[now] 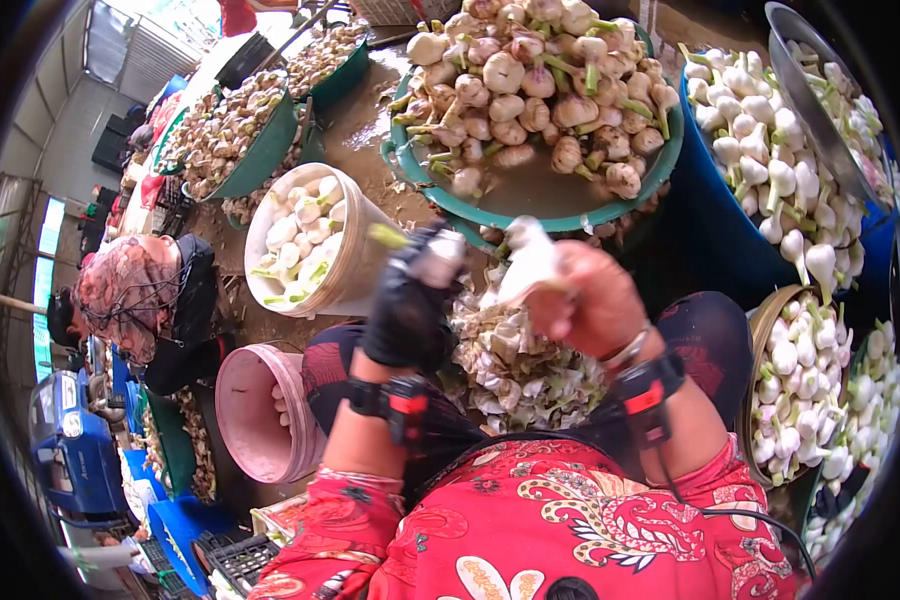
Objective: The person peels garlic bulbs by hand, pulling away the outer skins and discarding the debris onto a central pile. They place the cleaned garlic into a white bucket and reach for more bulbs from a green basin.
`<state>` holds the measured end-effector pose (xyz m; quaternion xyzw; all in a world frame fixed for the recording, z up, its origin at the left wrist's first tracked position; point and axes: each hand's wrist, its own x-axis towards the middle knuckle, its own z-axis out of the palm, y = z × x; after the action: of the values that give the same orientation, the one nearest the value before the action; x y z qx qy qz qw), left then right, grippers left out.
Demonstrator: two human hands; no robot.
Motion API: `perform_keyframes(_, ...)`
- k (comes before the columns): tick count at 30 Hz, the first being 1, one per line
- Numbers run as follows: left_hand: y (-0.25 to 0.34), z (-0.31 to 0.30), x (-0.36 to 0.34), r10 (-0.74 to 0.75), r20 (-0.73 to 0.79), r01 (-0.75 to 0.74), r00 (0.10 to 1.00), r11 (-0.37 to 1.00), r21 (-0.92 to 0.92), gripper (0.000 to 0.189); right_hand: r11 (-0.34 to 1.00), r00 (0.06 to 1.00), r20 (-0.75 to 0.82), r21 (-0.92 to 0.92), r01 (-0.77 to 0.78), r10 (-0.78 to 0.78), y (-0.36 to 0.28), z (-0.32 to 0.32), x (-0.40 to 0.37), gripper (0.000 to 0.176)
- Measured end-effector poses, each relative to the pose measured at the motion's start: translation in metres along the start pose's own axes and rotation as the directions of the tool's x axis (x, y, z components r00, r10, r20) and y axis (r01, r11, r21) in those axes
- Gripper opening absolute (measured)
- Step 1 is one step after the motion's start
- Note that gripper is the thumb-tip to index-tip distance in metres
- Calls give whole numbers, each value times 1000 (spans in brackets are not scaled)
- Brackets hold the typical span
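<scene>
My black-gloved left grip (410, 300) — clamped on white garlic bulb (438, 262), droppable if loosened; bare right grip (595, 298) — closed on papery white piece (530, 262).

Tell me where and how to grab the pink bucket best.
Probably take the pink bucket by its rim, beside your left knee, reaching from above with your left hand: its mouth is open, with only a few pale bulbs showing inside.

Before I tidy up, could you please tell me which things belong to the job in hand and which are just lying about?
Seem part of the job:
left hand, right hand
garlic
peelings
green tub
white bucket

Probably just lying about:
blue vehicle
black crate
</scene>
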<state>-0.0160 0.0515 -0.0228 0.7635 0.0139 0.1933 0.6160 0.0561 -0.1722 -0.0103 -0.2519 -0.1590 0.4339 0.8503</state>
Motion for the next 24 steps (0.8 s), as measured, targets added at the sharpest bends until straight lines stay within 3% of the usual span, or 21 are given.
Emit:
perform_keyframes(1,-11,-33,4,-351,-37,308,936,863,-401,30,998,998,36,34,46,-48,-11,-10,2,28)
perform_keyframes(2,-13,-73,14,-202,-93,209,975,975,75,27,997,997,-29,-31,65,-66,-22,-9,3,29)
perform_keyframes(3,-16,-108,18,294,21,-220,955,665,713,28,997,997,-33,-29,68,-69,-21,-9,4,29)
perform_keyframes(4,-16,-139,24,-38,-260,86,965,981,175,29,897,996,-51,-433,-91,76,-18,-9,4,29)
perform_keyframes(5,-19,-168,41,-182,-328,266,927,936,231,36,615,971,-136,-754,-230,197,-16,-11,4,29)
perform_keyframes(6,1,-168,39,-95,-300,236,949,848,475,39,315,984,-25,-946,-81,179,3,-25,3,28)
perform_keyframes(7,-24,-201,44,-31,-330,238,944,756,610,43,-31,976,75,-996,83,204,26,-41,2,26)
perform_keyframes(9,22,-131,52,-119,-325,226,938,922,313,42,-211,973,-89,-977,-43,215,40,-47,1,23)
perform_keyframes(11,14,-94,65,-202,-109,228,973,904,361,37,-70,998,-35,-997,-32,44,27,-42,8,22)
perform_keyframes(12,15,-59,69,-252,6,232,968,900,369,34,68,995,-99,-993,-98,-20,20,-36,11,24)
perform_keyframes(15,-17,38,87,-285,280,193,917,930,314,36,220,945,-219,-961,-166,-245,15,-39,13,25)
perform_keyframes(17,-17,83,113,-13,443,-291,896,737,610,45,400,876,-318,-902,-162,-362,11,-36,11,19)
perform_keyframes(19,-21,122,139,77,532,-502,843,468,728,50,429,825,-338,-894,-131,-453,0,-34,8,15)
perform_keyframes(20,-24,141,149,-10,539,-499,842,362,787,55,427,820,-339,-895,-129,-462,-6,-33,5,15)
perform_keyframes(24,-52,160,162,-79,513,-465,855,322,824,57,519,774,-414,-845,-130,-479,-18,-34,2,11)
